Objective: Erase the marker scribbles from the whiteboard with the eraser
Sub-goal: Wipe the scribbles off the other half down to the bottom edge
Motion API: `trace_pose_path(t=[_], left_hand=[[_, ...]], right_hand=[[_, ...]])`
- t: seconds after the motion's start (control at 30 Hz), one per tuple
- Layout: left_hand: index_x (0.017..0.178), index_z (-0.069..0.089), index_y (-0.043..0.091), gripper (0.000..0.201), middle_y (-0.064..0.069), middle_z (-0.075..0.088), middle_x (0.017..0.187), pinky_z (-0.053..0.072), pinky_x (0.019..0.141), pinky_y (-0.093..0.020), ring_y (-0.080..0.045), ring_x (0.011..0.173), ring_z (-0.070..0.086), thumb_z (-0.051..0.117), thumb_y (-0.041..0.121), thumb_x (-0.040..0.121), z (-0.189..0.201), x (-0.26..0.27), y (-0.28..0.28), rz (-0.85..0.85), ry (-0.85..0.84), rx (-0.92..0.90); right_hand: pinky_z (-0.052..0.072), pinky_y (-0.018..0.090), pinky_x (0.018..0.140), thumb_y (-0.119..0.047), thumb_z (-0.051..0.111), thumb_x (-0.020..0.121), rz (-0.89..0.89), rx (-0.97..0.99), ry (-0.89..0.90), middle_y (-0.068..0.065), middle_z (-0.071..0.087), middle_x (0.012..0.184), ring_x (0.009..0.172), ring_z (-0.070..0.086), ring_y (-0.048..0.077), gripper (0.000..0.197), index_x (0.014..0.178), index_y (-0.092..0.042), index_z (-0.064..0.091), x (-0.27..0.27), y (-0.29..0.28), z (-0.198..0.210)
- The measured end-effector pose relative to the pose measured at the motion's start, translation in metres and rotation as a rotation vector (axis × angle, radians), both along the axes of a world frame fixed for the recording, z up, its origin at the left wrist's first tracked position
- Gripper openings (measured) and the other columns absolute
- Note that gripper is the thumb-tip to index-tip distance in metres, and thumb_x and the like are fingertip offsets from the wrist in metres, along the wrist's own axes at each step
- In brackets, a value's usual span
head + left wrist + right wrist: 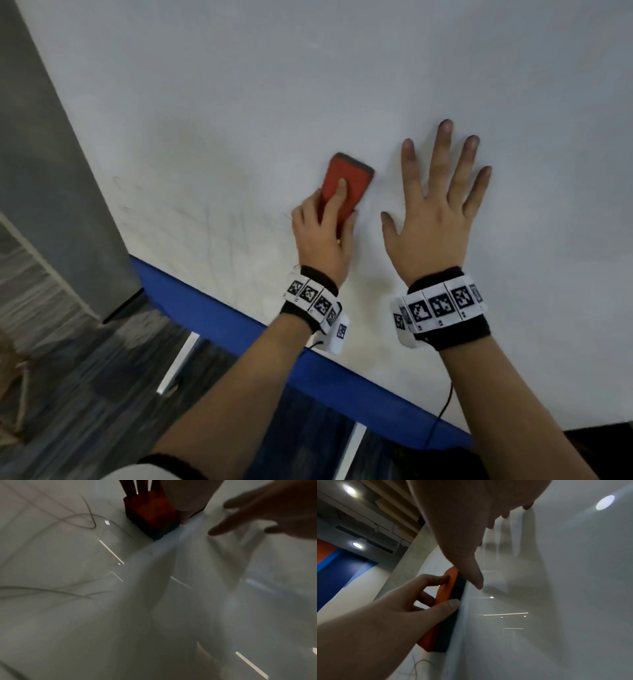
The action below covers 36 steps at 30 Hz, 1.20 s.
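The whiteboard (308, 85) fills most of the head view. Faint grey marker scribbles (205, 222) remain near its lower left; they also show as thin curved lines (85, 516) in the left wrist view. My left hand (325, 233) grips an orange eraser (346, 185) with a dark felt base and presses it flat on the board, forefinger on top, thumb at the felt edge (450, 604). In the left wrist view the eraser (150, 516) stands just right of the scribbles. My right hand (442, 198) lies flat on the board, fingers spread, right of the eraser and holding nothing.
A blue frame (212, 308) runs along the board's lower edge. A grey concrete pillar (51, 171) stands at the left. White stand legs (178, 363) show below the board. A black cable (442, 411) hangs from my right wrist. Ceiling lights reflect on the glossy board (606, 502).
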<state>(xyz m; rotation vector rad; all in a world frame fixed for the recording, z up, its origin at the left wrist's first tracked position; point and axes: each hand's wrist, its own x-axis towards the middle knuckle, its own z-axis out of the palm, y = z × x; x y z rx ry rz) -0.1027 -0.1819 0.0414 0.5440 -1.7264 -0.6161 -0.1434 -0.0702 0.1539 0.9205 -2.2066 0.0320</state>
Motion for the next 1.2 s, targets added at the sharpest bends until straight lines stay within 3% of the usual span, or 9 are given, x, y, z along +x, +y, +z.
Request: trace_pose_path(t=[0.13,0.3,0.43,0.53,0.63,0.8,0.93,1.07,1.2], left_hand=[[0.140,0.054,0.023,0.047,-0.017,0.057,0.125,0.049,0.094,-0.044,-0.029,0.106,0.048,0.067,0.025,0.096,-0.012,0.019,-0.056,0.026,-0.072,-0.154],[0.149,0.042,0.011,0.061,-0.014,0.052,0.125,0.047,0.100,-0.047,-0.033,0.109,0.054,0.061,0.027,0.094,-0.003,0.039,-0.147,0.205,0.038,0.402],[0.143,0.050,0.013,0.052,-0.018,0.055,0.119,0.040,0.092,-0.034,-0.029,0.100,0.049,0.066,0.022,0.094,-0.006,0.014,-0.068,0.087,-0.009,0.151],[0.140,0.047,0.026,0.050,-0.019,0.058,0.127,0.048,0.095,-0.043,-0.033,0.106,0.051,0.068,0.024,0.095,-0.057,0.008,0.004,-0.026,-0.168,-0.075],[0.139,0.047,0.025,0.048,-0.022,0.059,0.125,0.051,0.091,-0.044,-0.035,0.104,0.051,0.066,0.026,0.094,-0.087,0.018,-0.014,-0.027,-0.214,-0.076],[0.142,0.048,0.002,0.063,-0.019,0.057,0.123,0.048,0.099,-0.042,-0.036,0.113,0.058,0.058,0.037,0.090,-0.022,0.043,-0.162,0.291,0.038,0.439],[0.144,0.048,0.008,0.057,-0.012,0.055,0.118,0.044,0.091,-0.026,-0.021,0.100,0.055,0.058,0.035,0.094,0.029,0.032,-0.173,0.303,0.166,0.321],[0.148,0.045,0.009,0.057,-0.013,0.051,0.116,0.030,0.090,-0.021,-0.019,0.098,0.045,0.061,0.031,0.097,-0.047,0.002,-0.086,0.262,0.119,0.409],[0.154,0.034,0.012,0.062,-0.013,0.049,0.127,0.040,0.103,-0.036,-0.031,0.114,0.049,0.056,0.034,0.100,-0.132,0.008,-0.064,0.227,0.061,0.759]], right_hand=[[0.006,0.064,0.123,-0.038,0.066,0.090,0.014,-0.027,0.010,0.016,0.000,0.168,0.153,0.001,0.046,0.093,0.162,-0.025,0.009,-0.005,0.001,-0.004],[0.006,0.063,0.123,-0.036,0.066,0.090,0.023,-0.040,-0.018,0.017,0.000,0.168,0.153,0.001,0.047,0.091,0.162,-0.026,0.010,-0.010,-0.001,-0.011],[0.004,0.061,0.124,-0.034,0.063,0.092,0.062,-0.030,-0.011,0.017,0.004,0.168,0.153,0.003,0.047,0.086,0.162,-0.027,0.013,-0.009,0.001,-0.028],[0.002,0.058,0.125,-0.034,0.060,0.095,0.100,-0.012,0.008,0.017,0.006,0.168,0.153,0.004,0.046,0.080,0.162,-0.027,0.016,-0.010,0.007,-0.039],[0.000,0.053,0.125,-0.030,0.061,0.095,0.123,0.037,0.017,0.015,0.004,0.168,0.154,0.003,0.043,0.080,0.161,-0.028,0.017,-0.017,0.016,-0.039],[-0.002,0.049,0.126,-0.026,0.062,0.093,0.138,0.061,0.034,0.013,0.003,0.169,0.155,0.003,0.041,0.080,0.161,-0.027,0.020,-0.022,0.022,-0.037],[0.000,0.051,0.126,-0.024,0.062,0.091,0.151,0.022,0.041,0.015,0.008,0.168,0.154,0.006,0.043,0.080,0.160,-0.026,0.022,-0.018,0.019,-0.042],[0.004,0.055,0.126,-0.029,0.060,0.092,0.123,0.021,0.038,0.018,0.009,0.167,0.153,0.007,0.046,0.080,0.161,-0.026,0.020,-0.016,0.015,-0.047],[0.005,0.057,0.125,-0.032,0.060,0.090,0.080,-0.001,0.036,0.021,0.011,0.166,0.151,0.009,0.049,0.082,0.161,-0.024,0.019,-0.017,0.008,-0.050]])
